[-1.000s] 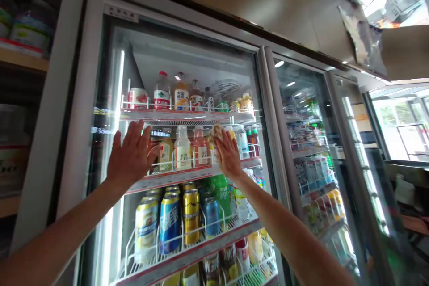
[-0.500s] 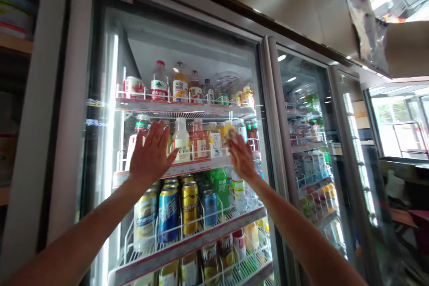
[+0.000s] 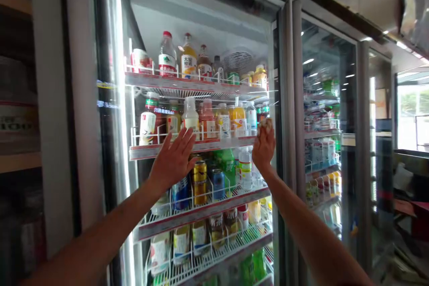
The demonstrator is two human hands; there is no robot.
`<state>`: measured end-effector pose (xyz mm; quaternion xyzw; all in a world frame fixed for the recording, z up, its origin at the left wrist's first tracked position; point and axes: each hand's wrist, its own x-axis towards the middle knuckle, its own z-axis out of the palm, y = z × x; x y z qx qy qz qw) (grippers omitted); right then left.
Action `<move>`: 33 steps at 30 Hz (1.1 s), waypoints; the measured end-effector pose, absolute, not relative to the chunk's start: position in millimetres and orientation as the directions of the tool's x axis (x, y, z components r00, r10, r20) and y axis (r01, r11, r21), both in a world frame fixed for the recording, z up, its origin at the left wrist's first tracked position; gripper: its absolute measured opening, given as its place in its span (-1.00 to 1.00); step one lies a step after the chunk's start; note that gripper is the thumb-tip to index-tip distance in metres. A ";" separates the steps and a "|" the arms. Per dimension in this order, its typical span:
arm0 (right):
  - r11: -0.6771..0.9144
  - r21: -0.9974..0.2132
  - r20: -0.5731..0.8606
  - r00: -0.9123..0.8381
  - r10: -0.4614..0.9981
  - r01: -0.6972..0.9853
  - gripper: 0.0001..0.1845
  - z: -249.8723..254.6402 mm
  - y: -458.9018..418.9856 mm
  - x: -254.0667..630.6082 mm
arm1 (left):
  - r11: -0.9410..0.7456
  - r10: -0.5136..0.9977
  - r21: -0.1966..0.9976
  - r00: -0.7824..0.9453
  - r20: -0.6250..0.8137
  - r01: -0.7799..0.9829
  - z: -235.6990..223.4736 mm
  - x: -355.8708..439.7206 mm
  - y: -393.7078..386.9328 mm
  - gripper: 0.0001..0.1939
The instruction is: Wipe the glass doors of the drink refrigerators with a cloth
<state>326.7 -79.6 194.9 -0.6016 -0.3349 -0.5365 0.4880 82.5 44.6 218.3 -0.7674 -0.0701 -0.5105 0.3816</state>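
Observation:
My left hand is spread flat at the glass door of a lit drinks fridge, in front of the second and third shelves. Its fingers are stretched out and it holds nothing. Near the right edge of the same pane, my right hand presses a crumpled, light brownish cloth to the glass. The fingers partly cover the cloth. Behind the pane stand bottles such as an orange juice bottle and a red-capped water bottle, with a gold can on the shelf below.
A vertical metal door frame borders the pane on the right. Beyond it is a second glass-door fridge with stocked shelves. At the left stands a grey upright beside dark shelving with goods. A bright window shows at the far right.
My right hand has moved right with the cloth, closer to the pane's edge. My left hand has shifted right and lower across the glass. The camera view has moved too.

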 end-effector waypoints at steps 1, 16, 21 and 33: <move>-0.278 -0.248 0.967 0.218 -0.135 0.928 -0.45 195.3 -74.9 319.2 | -0.694 -0.278 -0.516 0.474 0.835 0.502 217.9 81.5 44.1 -0.32; 0.028 0.452 0.820 -0.428 0.382 0.892 -0.41 190.3 -9.7 160.3 | -0.632 -0.188 -0.357 0.310 0.932 0.688 185.3 -47.1 77.5 -0.31; 0.154 0.660 0.628 -0.653 0.423 0.735 -0.43 161.3 0.3 122.4 | -0.633 -0.178 -0.355 0.316 0.932 0.688 170.3 -76.6 83.4 -0.30; -0.033 0.482 0.811 -0.431 0.395 0.876 -0.43 165.5 -19.0 172.4 | -0.710 -0.231 -0.401 0.347 0.909 0.578 166.6 -49.9 74.5 -0.30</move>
